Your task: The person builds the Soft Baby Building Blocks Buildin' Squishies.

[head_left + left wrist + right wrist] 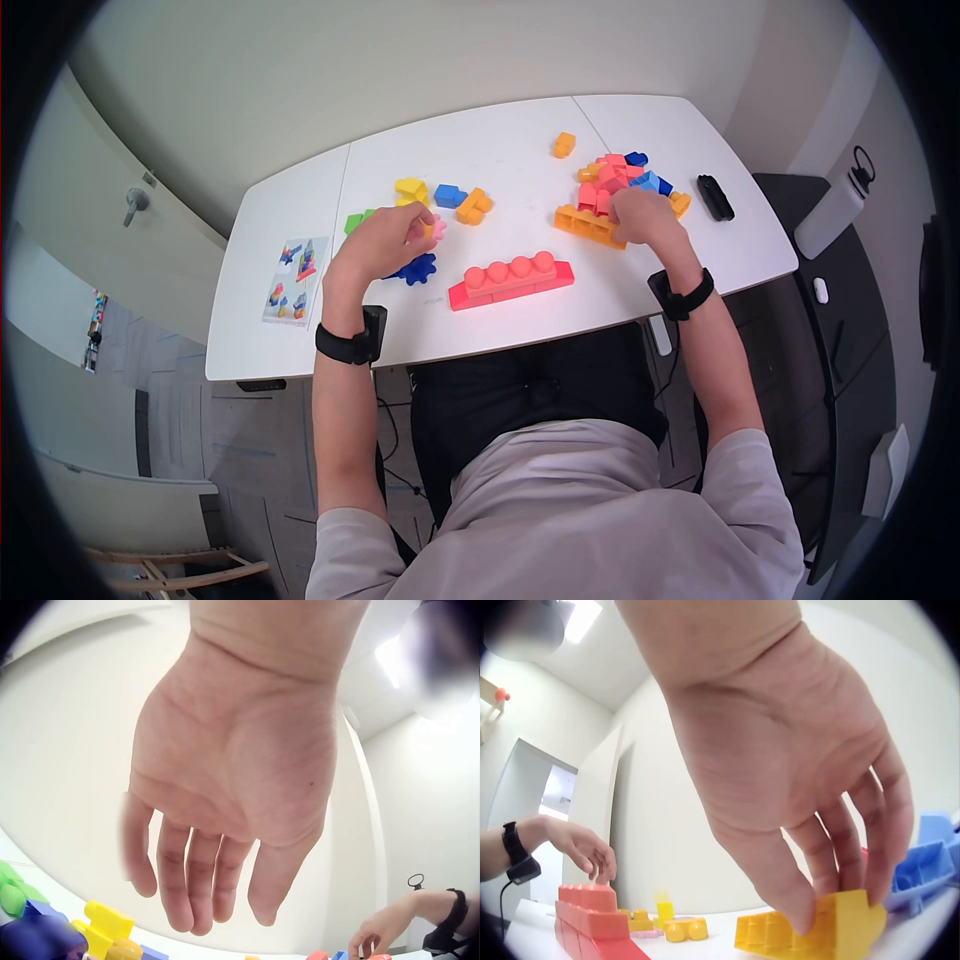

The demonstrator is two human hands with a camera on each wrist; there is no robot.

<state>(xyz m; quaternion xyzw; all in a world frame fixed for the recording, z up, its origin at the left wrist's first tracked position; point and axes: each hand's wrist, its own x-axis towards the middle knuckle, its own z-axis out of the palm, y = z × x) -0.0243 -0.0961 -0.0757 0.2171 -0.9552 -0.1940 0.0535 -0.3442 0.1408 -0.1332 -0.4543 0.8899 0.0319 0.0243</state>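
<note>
My left hand hovers with loosely bent fingers above small toy blocks at the left; the left wrist view shows nothing in its palm. Below it are a dark blue gear-shaped piece and a pink one, partly hidden by the fingers. At the right, my right hand pinches a long orange building block, thumb on the near side and fingers behind. Beside that hand lies a pile of pink blocks and blue blocks. Between the hands stands a pink block assembly with round studs on top.
Yellow, blue and orange blocks lie beyond the left hand. A picture sheet rests at the table's left. One orange block sits far back. A black case lies right of the pile.
</note>
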